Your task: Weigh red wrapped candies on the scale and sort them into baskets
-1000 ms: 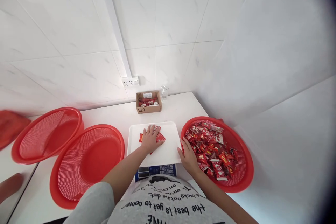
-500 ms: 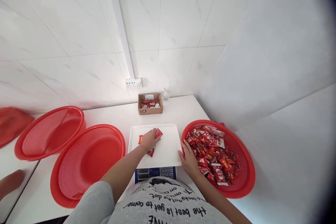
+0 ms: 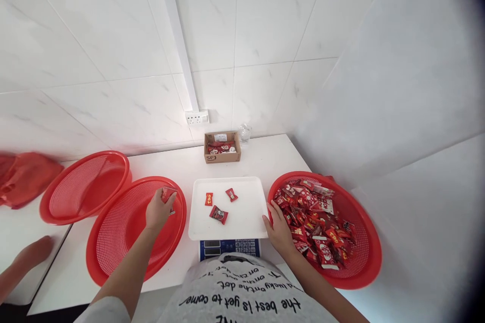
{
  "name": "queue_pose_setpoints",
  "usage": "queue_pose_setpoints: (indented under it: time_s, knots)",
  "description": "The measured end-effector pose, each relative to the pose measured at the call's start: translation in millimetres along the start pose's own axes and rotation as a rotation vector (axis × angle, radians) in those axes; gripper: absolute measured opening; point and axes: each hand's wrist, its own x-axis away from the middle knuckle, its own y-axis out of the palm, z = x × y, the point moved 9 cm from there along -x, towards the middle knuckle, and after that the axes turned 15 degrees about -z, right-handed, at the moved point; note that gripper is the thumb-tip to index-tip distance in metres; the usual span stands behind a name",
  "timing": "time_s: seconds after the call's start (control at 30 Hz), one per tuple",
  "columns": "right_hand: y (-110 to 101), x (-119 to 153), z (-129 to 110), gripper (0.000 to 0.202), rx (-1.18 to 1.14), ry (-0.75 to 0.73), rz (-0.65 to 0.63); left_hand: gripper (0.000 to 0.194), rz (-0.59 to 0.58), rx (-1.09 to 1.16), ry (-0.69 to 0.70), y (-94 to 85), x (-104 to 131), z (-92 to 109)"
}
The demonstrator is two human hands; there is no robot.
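Over a red plastic basket [image 3: 93, 242] on the left, my left hand [image 3: 159, 210] is closed on small red candy packets. Three small wrapped candies lie apart on the white tray [image 3: 242, 224]: a red one with yellow marks [image 3: 209, 199], a red one [image 3: 231, 194] and a darker one [image 3: 219, 214]. The tray sits on a scale with a blue keypad [image 3: 229, 248]. My right hand [image 3: 278, 224] rests at the near left rim of the right basket [image 3: 369, 267], which holds many red packets; its fingers are apart and hold nothing.
A small cardboard box [image 3: 222, 157] of red packets and a clear plastic item [image 3: 245, 133] stand near the wall. Another red basket [image 3: 85, 186] and a red bag [image 3: 32, 179] are farther left. Another person's hand [image 3: 36, 252] shows at the left edge.
My left hand has moved left from the tray to over the left basket, carrying red packets. Three candies now show on the tray. The view has shifted slightly.
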Motion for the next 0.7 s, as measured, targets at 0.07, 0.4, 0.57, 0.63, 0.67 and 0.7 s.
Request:
queue_pose_setpoints:
  time_s: [0.07,0.4,0.57,0.63,0.67,0.7]
  knots:
    - [0,0,0,0.045,0.0,0.004,-0.005,0.053,0.064,-0.138,-0.004,-2.8,3,-10]
    - [0,0,1,0.045,0.007,0.015,0.0,0.086,-0.331,-0.42,0.597,149.2,20,88]
    - [0,0,0,0.044,0.018,-0.002,0.002,0.076,-0.363,-0.471,0.673,187.8,13,130]
    - [0,0,1,0.044,0.025,0.005,-0.007,0.06,-0.33,-0.483,0.717,190.4,13,145]
    - [1,-1,1,0.044,0.028,0.008,-0.011,0.051,-0.317,-0.488,0.735,190.8,13,150]
    - [1,-1,1,0.044,0.029,0.011,-0.013,0.043,-0.308,-0.491,0.746,190.7,14,154]
